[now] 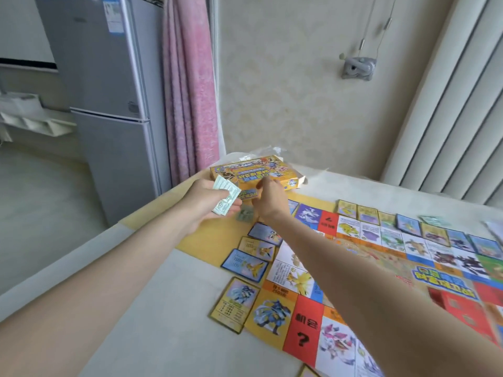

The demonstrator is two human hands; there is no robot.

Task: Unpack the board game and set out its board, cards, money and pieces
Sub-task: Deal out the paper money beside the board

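Fingertips of right hand [268,198] hidden behind its own back; grasp not determinable. Game box [255,172] print blurred, unreadable. Board [353,273] cut off at right and bottom edges. Far-right cards [435,221] smeared, faces indistinct.

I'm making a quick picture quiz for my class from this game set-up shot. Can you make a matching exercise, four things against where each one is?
Things
1. pale green paper money notes
2. yellow cardboard game box
3. gold-bordered card with a blue creature
4. red board square with a black question mark

Places
A. flat on the table just off the board's near-left edge
B. held in the left hand
C. printed on the colourful game board
D. at the far edge of the table, beyond the right hand

Pairs: 1-B, 2-D, 3-A, 4-C
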